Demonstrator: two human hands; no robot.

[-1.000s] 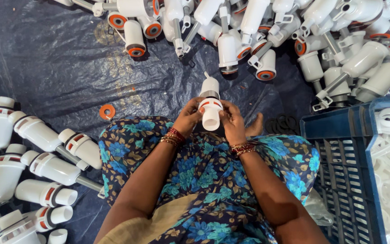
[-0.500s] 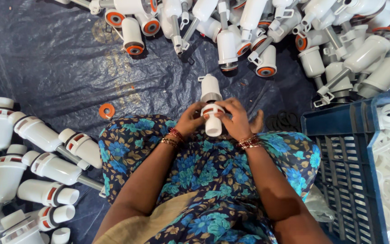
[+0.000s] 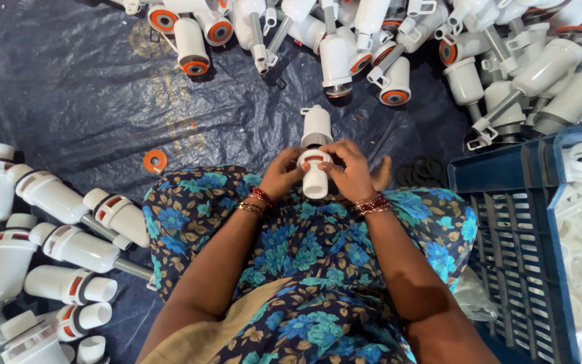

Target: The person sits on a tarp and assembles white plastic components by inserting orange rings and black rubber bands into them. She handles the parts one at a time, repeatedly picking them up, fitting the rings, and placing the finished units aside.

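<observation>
Since half a second ago, little change is noted: the white plastic valve body (image 3: 316, 154) is kept between both hands, its lower end tipped slightly nearer the lap. The left hand (image 3: 284, 172) is clamped on the part's left side, fingers curled together; the right hand (image 3: 350, 168) is clamped on its right side, fingertips pressed at the red-banded collar. The part is held over the knees, above the dark plastic sheet (image 3: 89, 101). One orange ring (image 3: 155, 161) lies on the sheet left of the knee. Finished white parts (image 3: 55, 195) are ranged along the sheet's left edge, an unsorted heap (image 3: 399, 47) along its far edge, and a blue crate (image 3: 506, 222) at its right edge.
</observation>
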